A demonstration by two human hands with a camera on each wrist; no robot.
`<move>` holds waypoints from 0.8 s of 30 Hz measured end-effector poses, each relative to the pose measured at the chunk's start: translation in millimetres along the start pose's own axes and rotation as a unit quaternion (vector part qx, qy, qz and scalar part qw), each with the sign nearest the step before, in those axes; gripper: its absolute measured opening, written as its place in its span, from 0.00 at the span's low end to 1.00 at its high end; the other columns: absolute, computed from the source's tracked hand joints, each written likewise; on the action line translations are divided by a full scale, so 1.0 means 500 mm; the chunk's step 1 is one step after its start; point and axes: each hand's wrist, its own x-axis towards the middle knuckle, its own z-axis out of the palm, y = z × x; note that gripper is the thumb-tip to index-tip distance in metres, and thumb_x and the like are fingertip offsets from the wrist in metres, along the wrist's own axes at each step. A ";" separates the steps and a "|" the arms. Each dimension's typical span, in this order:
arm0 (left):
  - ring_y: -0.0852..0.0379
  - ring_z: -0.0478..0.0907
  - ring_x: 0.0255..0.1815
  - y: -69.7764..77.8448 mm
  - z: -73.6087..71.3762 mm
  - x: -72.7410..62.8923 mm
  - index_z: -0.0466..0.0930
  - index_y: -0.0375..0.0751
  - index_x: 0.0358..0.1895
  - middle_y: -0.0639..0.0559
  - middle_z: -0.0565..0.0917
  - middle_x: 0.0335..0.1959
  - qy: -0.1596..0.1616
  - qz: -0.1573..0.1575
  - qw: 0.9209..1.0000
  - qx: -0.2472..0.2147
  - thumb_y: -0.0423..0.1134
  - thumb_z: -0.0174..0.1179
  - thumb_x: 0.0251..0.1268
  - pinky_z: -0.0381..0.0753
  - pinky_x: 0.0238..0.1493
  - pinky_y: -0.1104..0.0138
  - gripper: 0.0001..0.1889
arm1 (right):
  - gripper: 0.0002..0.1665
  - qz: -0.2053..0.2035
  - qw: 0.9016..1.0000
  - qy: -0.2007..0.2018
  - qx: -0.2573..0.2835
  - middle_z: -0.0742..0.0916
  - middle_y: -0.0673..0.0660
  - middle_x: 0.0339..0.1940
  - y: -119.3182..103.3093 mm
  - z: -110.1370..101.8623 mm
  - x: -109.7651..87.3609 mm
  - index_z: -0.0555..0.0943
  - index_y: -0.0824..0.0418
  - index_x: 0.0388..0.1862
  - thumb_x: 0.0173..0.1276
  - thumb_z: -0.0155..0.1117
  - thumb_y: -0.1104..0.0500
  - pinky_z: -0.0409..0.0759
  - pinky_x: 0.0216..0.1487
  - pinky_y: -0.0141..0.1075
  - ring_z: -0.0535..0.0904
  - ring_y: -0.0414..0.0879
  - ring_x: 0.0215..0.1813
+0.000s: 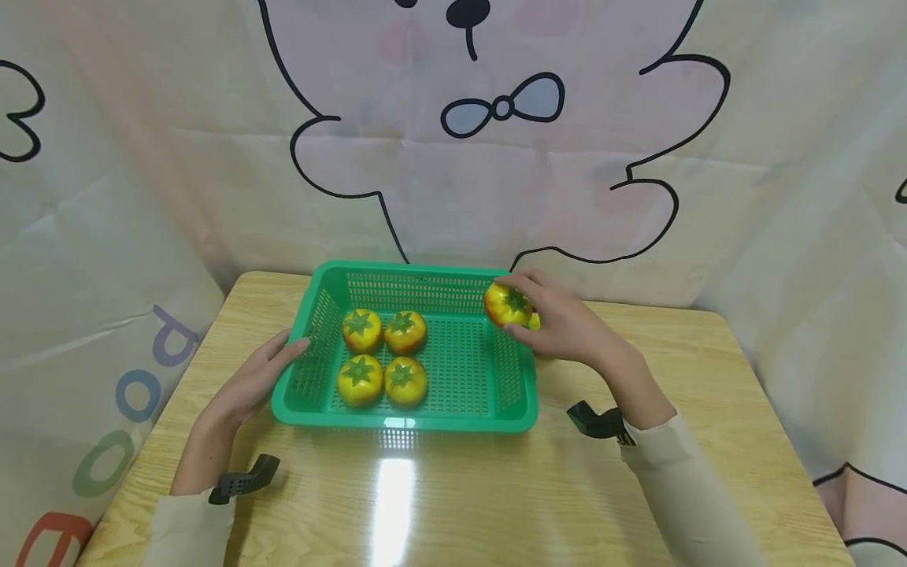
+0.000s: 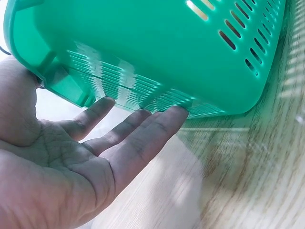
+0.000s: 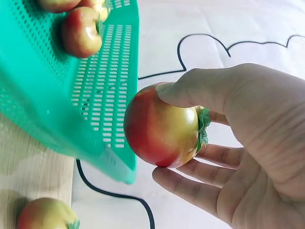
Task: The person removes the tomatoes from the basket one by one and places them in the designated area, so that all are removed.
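Observation:
A green plastic basket (image 1: 460, 424) with slotted walls stands on the table, several yellow-red persimmons (image 1: 360, 380) grouped in its left half. My left hand (image 1: 257, 376) holds the basket's left end, thumb over the rim; in the left wrist view its fingers (image 2: 143, 136) lie along the outer wall (image 2: 119, 43). Over the basket's far right corner, my right hand (image 1: 563, 321) grips another persimmon (image 1: 505, 304) between thumb and fingers. The right wrist view shows this held persimmon (image 3: 159, 129) with its green leafy top toward the palm.
Just right of the basket, one more persimmon (image 3: 45, 214) sits on the wooden table (image 1: 659, 472), mostly hidden behind my right hand in the head view. A printed cloth (image 1: 460, 197) hangs behind and along both sides of the table.

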 end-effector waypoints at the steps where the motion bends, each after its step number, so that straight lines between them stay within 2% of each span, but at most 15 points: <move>1: 0.53 0.88 0.55 0.000 0.000 0.000 0.42 0.37 0.86 0.21 0.69 0.73 0.001 -0.001 1.000 0.001 0.56 0.42 0.89 0.91 0.53 0.58 0.39 | 0.39 0.000 1.000 0.003 0.001 0.76 0.61 0.71 0.003 -0.003 -0.003 0.70 0.57 0.79 0.71 0.73 0.60 0.87 0.59 0.52 0.81 0.54 0.60; 10: 0.54 0.89 0.54 -0.001 -0.003 0.000 0.41 0.37 0.87 0.20 0.69 0.73 0.000 -0.003 1.000 0.002 0.56 0.42 0.89 0.91 0.52 0.57 0.39 | 0.39 0.026 0.999 0.014 0.012 0.74 0.62 0.75 0.026 -0.011 -0.028 0.70 0.57 0.79 0.71 0.73 0.59 0.86 0.62 0.54 0.78 0.56 0.66; 16: 0.54 0.88 0.55 -0.003 -0.004 0.000 0.40 0.36 0.86 0.19 0.69 0.73 -0.004 0.001 1.000 0.000 0.56 0.42 0.89 0.91 0.52 0.57 0.39 | 0.38 0.033 0.999 0.027 0.016 0.75 0.63 0.74 0.049 -0.014 -0.048 0.71 0.59 0.77 0.71 0.72 0.62 0.86 0.60 0.53 0.78 0.56 0.62; 24: 0.47 0.88 0.57 -0.003 -0.003 0.002 0.41 0.35 0.86 0.19 0.69 0.73 -0.003 0.003 1.000 0.003 0.56 0.42 0.89 0.92 0.52 0.55 0.39 | 0.37 0.041 0.998 0.039 0.013 0.76 0.64 0.70 0.092 -0.016 -0.075 0.71 0.61 0.76 0.70 0.73 0.64 0.86 0.59 0.53 0.78 0.55 0.60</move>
